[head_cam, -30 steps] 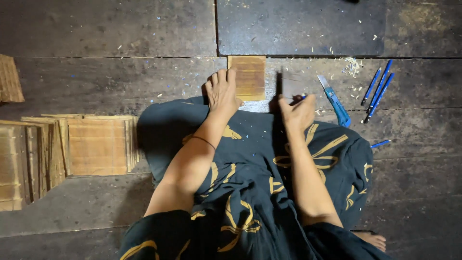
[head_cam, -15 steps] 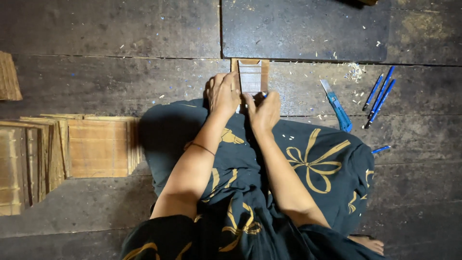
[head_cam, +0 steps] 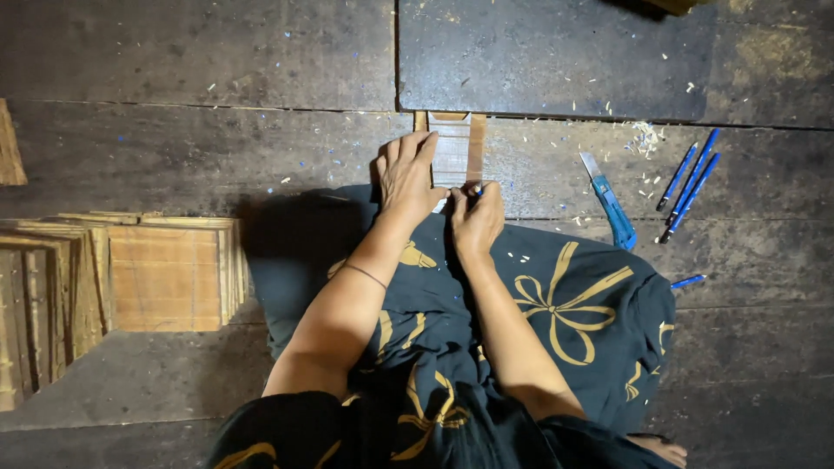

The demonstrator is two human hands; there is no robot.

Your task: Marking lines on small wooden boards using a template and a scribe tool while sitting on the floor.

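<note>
Bamboo-coloured slat panel (head_cam: 452, 148) lies flat on dark wooden floorboards (head_cam: 217, 148), its far end at the seam with a darker board (head_cam: 556, 52), its near end just ahead of the person's lap. Left hand (head_cam: 407, 174) rests palm down, fingers spread and extended, pressing on the panel's left edge; it grips nothing. Right hand (head_cam: 476, 217) is curled closed around a blue pen (head_cam: 476, 189), tip at the panel's near end. Lap covered by dark cloth with yellow ribbon pattern (head_cam: 565, 304); a thin bracelet (head_cam: 365, 275) sits on the left wrist. To the right, well apart from the hands: a blue utility knife (head_cam: 608, 201) with blade out, and beyond it a small cluster of blue pens (head_cam: 688, 184); one more blue pen (head_cam: 688, 281) lies at the cloth's edge. Pale shavings (head_cam: 645, 137) scattered near the knife. At left, stacks of similar slat panels (head_cam: 165, 276) sit on the floor, apart from the hands.
</note>
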